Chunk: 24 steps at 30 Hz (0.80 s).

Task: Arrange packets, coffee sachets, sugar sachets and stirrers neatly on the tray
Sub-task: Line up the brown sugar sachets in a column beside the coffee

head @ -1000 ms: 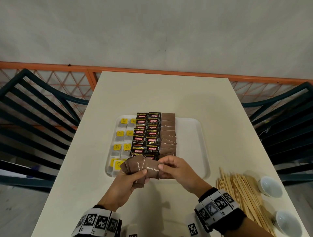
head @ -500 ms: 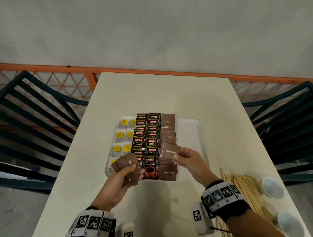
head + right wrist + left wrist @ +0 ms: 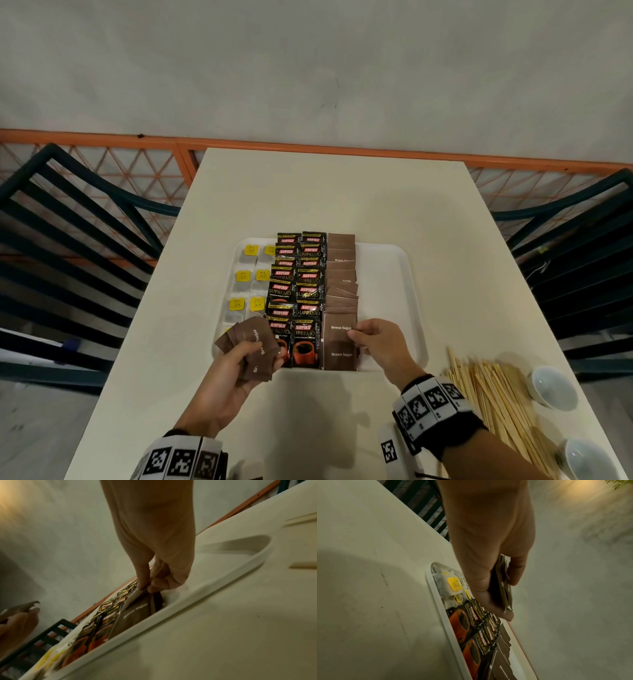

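Note:
A white tray (image 3: 387, 274) on the table carries yellow-tagged tea bags (image 3: 244, 275) at the left, two columns of black coffee sachets (image 3: 296, 291) in the middle and a column of brown sugar sachets (image 3: 340, 274) to their right. My left hand (image 3: 236, 363) grips a fanned stack of brown sugar sachets (image 3: 255, 346) over the tray's near left corner. My right hand (image 3: 376, 339) pinches one brown sugar sachet (image 3: 337, 329) by its right edge and holds it low over the near end of the sugar column. Wooden stirrers (image 3: 496, 401) lie in a loose pile on the table at the right.
Two small white bowls (image 3: 551, 387) stand at the table's near right corner beside the stirrers. Dark slatted chairs (image 3: 68, 240) flank the table on both sides. An orange railing (image 3: 308, 144) runs behind the table's far edge. The tray's right third is bare.
My right hand drew one sugar sachet from the stack in my left hand, carried it right and has lowered it onto the near end of the sugar column. My left hand moved slightly left.

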Motion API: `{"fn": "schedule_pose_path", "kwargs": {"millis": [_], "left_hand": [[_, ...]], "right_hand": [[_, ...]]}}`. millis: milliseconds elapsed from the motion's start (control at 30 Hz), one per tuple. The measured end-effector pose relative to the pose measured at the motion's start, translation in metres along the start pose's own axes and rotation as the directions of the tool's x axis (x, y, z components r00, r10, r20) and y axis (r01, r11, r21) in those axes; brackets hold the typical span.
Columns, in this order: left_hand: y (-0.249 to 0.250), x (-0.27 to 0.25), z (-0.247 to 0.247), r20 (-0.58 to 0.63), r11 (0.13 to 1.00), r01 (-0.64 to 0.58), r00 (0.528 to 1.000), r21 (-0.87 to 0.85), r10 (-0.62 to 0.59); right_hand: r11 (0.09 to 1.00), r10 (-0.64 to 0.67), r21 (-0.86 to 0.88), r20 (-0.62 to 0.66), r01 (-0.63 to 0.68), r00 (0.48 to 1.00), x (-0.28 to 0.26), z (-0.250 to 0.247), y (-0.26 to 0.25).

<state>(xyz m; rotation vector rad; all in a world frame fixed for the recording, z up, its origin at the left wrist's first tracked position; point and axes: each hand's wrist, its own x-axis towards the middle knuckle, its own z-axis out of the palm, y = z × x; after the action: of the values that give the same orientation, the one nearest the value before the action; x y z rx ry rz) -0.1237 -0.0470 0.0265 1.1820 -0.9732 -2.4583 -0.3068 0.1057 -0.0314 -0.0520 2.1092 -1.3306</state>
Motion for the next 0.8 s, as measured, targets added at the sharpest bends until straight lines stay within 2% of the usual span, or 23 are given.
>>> {"fn": "schedule_pose_path", "kwargs": {"millis": [267, 400, 433, 500, 600, 667, 800], "left_hand": [[-0.002, 0.0, 0.006, 0.003, 0.993, -0.001, 1.0, 0.12, 0.0], [-0.004, 0.002, 0.012, 0.032, 0.989, -0.009, 0.999, 0.151, 0.004], [-0.005, 0.002, 0.014, 0.044, 0.988, -0.011, 0.999, 0.151, 0.004], [-0.007, 0.004, 0.019, 0.056, 0.988, -0.022, 0.998, 0.153, 0.014], [-0.01, 0.008, 0.025, 0.05, 0.984, -0.055, 0.998, 0.168, 0.047], [-0.013, 0.01, 0.027, 0.063, 0.977, -0.064, 0.997, 0.205, 0.053], [-0.015, 0.012, 0.029, 0.036, 0.959, -0.094, 0.996, 0.267, 0.087]], "right_hand": [[0.97, -0.112, -0.226, -0.078, 0.092, 0.991, 0.002, -0.001, 0.0], [0.917, -0.264, -0.325, -0.063, 0.23, 0.962, -0.008, 0.002, -0.008], [0.903, -0.307, -0.32, -0.016, 0.286, 0.951, -0.013, 0.004, -0.012], [0.875, -0.355, -0.292, 0.157, 0.386, 0.922, -0.026, 0.009, -0.021], [0.884, -0.318, -0.196, 0.413, 0.425, 0.853, -0.041, 0.018, -0.033], [0.913, -0.313, -0.089, 0.472, 0.397, 0.824, -0.045, 0.023, -0.034], [0.962, -0.254, 0.038, 0.481, 0.27, 0.839, -0.047, 0.026, -0.033]]}}
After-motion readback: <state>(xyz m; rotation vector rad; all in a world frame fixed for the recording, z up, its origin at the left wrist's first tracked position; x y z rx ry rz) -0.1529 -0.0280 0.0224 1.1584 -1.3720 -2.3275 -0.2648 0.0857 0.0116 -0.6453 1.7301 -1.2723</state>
